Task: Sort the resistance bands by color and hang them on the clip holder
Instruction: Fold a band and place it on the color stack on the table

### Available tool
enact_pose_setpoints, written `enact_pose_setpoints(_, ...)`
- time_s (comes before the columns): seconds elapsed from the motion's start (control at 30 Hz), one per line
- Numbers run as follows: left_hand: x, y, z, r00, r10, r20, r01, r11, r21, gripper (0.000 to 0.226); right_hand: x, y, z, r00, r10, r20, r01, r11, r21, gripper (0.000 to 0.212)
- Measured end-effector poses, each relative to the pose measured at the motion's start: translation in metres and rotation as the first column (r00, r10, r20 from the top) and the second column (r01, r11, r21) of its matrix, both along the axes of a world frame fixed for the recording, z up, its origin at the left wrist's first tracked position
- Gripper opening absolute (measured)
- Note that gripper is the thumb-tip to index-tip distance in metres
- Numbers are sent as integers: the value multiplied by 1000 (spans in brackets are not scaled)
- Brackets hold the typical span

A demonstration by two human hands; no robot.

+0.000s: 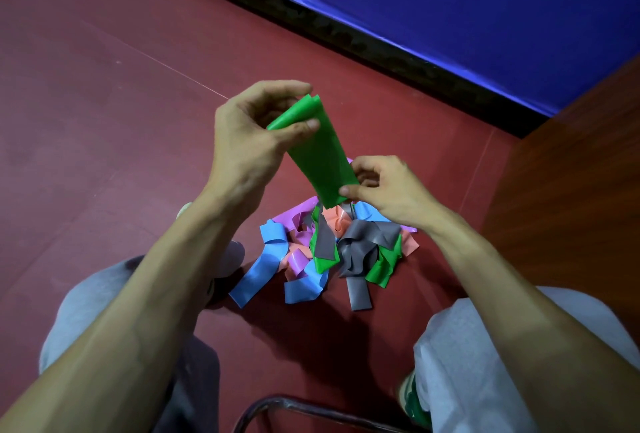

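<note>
Green, the folded resistance band (318,152) is held above the pile of bands (329,252) on the red floor (104,121), its long axis slanting from upper left to lower right. The left hand (252,134) pinches its upper end between thumb and fingers. The right hand (388,186) pinches its lower end.

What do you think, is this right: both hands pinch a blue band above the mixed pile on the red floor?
One thing is wrong: the band is green, not blue. The head view shows the left hand and right hand pinching its two ends above the mixed pile on the red floor.
</note>
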State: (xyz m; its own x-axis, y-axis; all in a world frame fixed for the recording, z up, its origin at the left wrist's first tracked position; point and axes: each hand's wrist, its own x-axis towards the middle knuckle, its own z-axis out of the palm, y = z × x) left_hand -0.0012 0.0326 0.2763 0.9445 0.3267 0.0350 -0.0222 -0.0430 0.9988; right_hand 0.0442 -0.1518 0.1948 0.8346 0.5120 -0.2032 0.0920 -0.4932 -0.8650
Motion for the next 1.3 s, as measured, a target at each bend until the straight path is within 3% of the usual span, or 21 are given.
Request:
enact_pose_setpoints(0.17, -2, 1, 2, 1000, -17, -17, 15, 996, -85, 33, 2, -4, 0, 999, -31, 37, 31, 999, -10, 16)
enact_pose_setpoints(0.33, -12, -5, 6, 991, -130, -16, 131, 987, 90, 36, -6, -10, 0, 998, 9, 64, -5, 998, -60, 10)
enact_pose_setpoints(0.43, -19, -12, 12, 979, -200, -49, 206, 958, 199, 40, -16, -16, 19, 997, 11, 78, -11, 1000, -9, 29)
enact_pose_setpoints(0.6, -33, -27, 43, 958, -280, -68, 286, 900, 329, 47, -32, -33, 79, 987, -6, 158, -18, 989, 147, 40)
enact_pose_setpoints(0.8, -51, -42, 111, 942, -335, -21, 306, 831, 465, 59, -60, -51, 172, 942, -38, 333, -35, 977, 209, 19)
enact_pose_setpoints(1.03, -78, -72, 189, 913, -397, 94, 300, 810, 503, 66, -92, -74, 263, 873, -101, 478, -7, 976, 219, 12)
enact_pose_setpoints(1.17, -90, -86, 225, 903, -405, 147, 305, 842, 445, 59, -110, -91, 314, 834, -161, 527, 20, 964, 264, 11)
enact_pose_setpoints(1.3, -98, -100, 249, 865, -481, 143, 396, 829, 396, 26, -124, -110, 363, 815, -259, 519, 49, 922, 383, 12)
